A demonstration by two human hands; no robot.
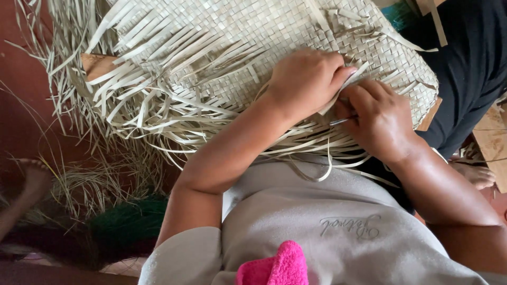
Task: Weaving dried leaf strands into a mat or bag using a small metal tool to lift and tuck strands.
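Observation:
A large pale woven mat of flat leaf strips (222, 37) lies across my lap, its loose unwoven ends hanging toward me. My left hand (306, 79) rests knuckles-up on the weave near its edge and pinches a pale strip (351, 79) between thumb and fingers. My right hand (380, 119) sits just to the right, touching the left, fingers curled around a thin metal tool (342, 121) whose tip points left under the strips. What the fingertips do beneath the strips is hidden.
Loose dry fibres (100, 179) and a dark green bundle (129, 221) lie on the red floor at left. Another person's bare foot (34, 177) shows at far left. Black cloth (470, 63) fills the upper right; wooden pieces (494, 142) stand at the right edge. A pink cloth (274, 266) sits near my chest.

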